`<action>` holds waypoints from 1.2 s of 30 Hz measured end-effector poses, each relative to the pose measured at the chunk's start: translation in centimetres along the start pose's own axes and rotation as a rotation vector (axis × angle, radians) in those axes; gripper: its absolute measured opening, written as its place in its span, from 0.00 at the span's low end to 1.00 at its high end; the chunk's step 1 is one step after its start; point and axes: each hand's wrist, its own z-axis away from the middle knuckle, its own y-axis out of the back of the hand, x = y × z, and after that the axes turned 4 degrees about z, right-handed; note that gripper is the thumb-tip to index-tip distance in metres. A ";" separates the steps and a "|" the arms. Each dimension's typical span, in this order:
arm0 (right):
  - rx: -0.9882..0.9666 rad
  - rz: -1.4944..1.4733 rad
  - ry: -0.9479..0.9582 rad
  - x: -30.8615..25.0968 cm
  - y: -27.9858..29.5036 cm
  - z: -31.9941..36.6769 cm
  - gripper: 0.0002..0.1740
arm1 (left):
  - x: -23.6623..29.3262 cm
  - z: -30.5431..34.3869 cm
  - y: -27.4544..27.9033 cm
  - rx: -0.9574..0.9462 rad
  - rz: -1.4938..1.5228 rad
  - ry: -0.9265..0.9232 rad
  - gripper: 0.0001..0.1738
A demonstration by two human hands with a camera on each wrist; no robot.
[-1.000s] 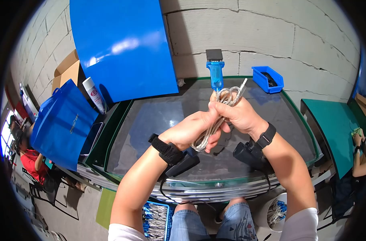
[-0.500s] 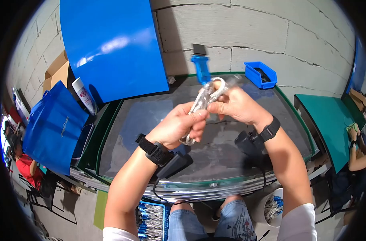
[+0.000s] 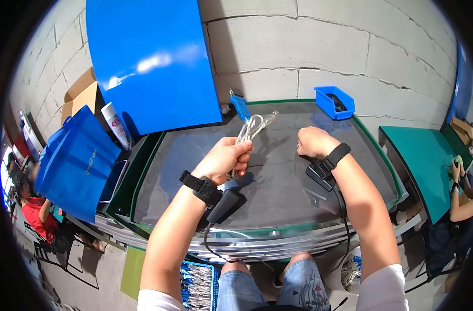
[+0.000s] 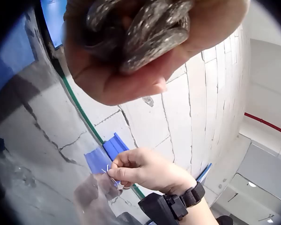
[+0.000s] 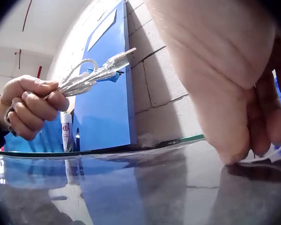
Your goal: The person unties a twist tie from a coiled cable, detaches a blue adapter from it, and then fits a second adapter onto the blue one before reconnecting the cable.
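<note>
My left hand (image 3: 227, 158) grips a coiled clear-jacketed silvery cable (image 3: 250, 130) over the left middle of the table. A translucent blue connector (image 3: 240, 107) sticks out past the fingers. Beside it points the cable's USB plug (image 5: 121, 59), seen in the right wrist view. Low over the table, to the right, is my right hand (image 3: 314, 142), knuckles up and apart from the cable. Between its thumb and fingertips the left wrist view shows a pinched thin white strand (image 4: 108, 172); the right wrist view has the fingertips right at the table surface.
A dark-topped table (image 3: 278, 192) with a green rim lies before me. At its back right stands a blue bin (image 3: 334, 102) with black items. A blue panel, spray can (image 3: 116, 126) and blue bag are left. Below are a basket (image 3: 216, 282) and bucket of cables.
Both hands were together on the coiled cable; the right hand has let go and moved right and down to the table. The left hand keeps the cable, its connector now tilted left.
</note>
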 end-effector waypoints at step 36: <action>0.085 -1.423 0.316 -6.2 3.2 4.4 0.10 | 0.6 0.5 -1.8 -0.066 -0.112 0.027 0.20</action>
